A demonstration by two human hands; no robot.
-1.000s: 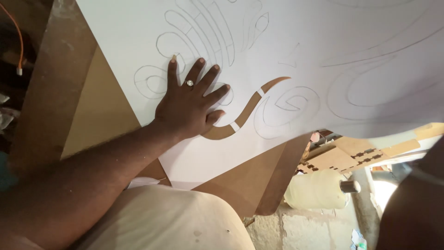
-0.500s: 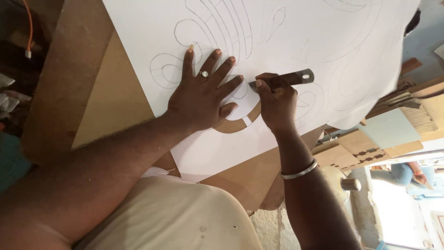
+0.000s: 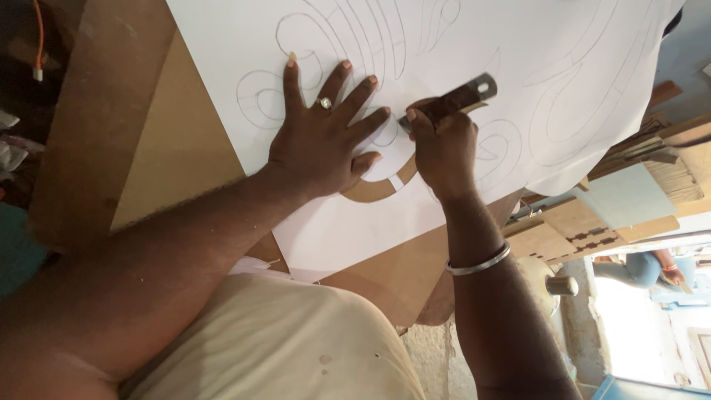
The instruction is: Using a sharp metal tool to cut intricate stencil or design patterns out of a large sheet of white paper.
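Observation:
A large white paper sheet (image 3: pixel 518 52) with curved pencil patterns lies on a brown board (image 3: pixel 185 148). My left hand (image 3: pixel 326 141), wearing a ring, presses flat on the sheet with fingers spread. Right beside it, my right hand (image 3: pixel 443 144) grips a metal cutting knife (image 3: pixel 463 95), whose tip is hidden by my hand and left fingertips. Below my hands a curved strip is cut out of the paper (image 3: pixel 374 191), showing the board beneath. A metal bangle (image 3: pixel 478 263) sits on my right wrist.
The board's lower edge (image 3: pixel 392 274) runs close to my body. Cardboard pieces and wooden scraps (image 3: pixel 585 222) lie at the right. Another person (image 3: pixel 644 268) is partly seen at the far right. An orange cable (image 3: pixel 37 37) hangs at the top left.
My right hand came into view holding the knife and settled against the paper beside my left hand. The left hand stays pressed on the sheet; the view shifted slightly.

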